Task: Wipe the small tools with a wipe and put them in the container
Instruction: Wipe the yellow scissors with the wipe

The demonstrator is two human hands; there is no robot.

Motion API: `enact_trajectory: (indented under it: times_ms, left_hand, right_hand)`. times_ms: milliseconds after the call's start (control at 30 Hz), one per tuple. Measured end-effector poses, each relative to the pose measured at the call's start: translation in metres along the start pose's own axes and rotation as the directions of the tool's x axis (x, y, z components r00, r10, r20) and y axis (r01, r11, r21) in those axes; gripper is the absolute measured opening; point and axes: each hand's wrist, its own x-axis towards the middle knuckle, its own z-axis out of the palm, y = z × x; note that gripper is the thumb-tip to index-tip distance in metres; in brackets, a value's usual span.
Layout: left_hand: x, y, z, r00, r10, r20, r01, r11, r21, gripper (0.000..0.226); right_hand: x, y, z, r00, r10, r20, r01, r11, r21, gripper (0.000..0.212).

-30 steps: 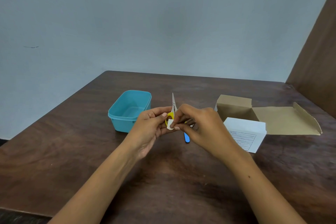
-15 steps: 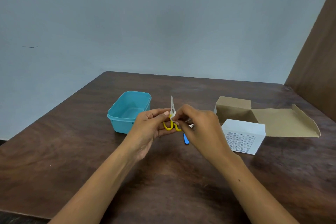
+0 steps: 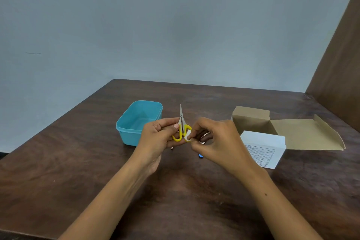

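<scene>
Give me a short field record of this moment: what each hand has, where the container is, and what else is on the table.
left hand: holds scissors upright, blades closed, tip up
right hand: pinches wipe against the yellow handle
container: teal, open, on the table left of the hands, nothing visible inside
other tools: a blue tip shows under the right hand; kind unclear
boxes: open brown box and white box to the right
table: dark wood

Both forearms bare, no sleeves in view. Small dark mole on right forearm. Short fingernails.
</scene>
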Motion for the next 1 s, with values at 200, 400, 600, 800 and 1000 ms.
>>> enact_trajectory:
  times_ms: [200, 400, 600, 800, 1000]
  left_hand:
    - [0.001, 0.001, 0.001, 0.999, -0.016, -0.037, 0.015, 1.0, -0.012, 0.023]
    - [0.002, 0.003, -0.001, 0.998, -0.005, -0.059, 0.005, 1.0, -0.009, 0.02]
    - [0.001, 0.002, 0.0, 0.999, -0.026, 0.023, 0.025, 1.0, 0.014, 0.024]
    - [-0.002, 0.002, 0.001, 0.997, 0.016, 0.081, -0.022, 0.997, 0.068, 0.021]
    - [-0.002, -0.001, 0.0, 0.996, 0.058, 0.063, -0.066, 0.99, 0.127, 0.02]
  right_hand:
    - [0.0, 0.002, -0.003, 0.999, -0.001, -0.053, 0.0, 1.0, -0.03, 0.015]
    - [-0.001, 0.002, 0.001, 0.996, 0.008, -0.09, -0.01, 1.0, -0.027, 0.013]
    - [0.0, 0.007, 0.004, 0.978, 0.07, -0.198, -0.067, 0.998, 0.022, 0.014]
    - [0.001, 0.005, 0.004, 0.972, 0.027, -0.232, -0.023, 1.0, 0.019, 0.012]
    - [0.0, 0.007, 0.007, 0.994, 0.024, -0.104, -0.028, 0.999, -0.034, 0.016]
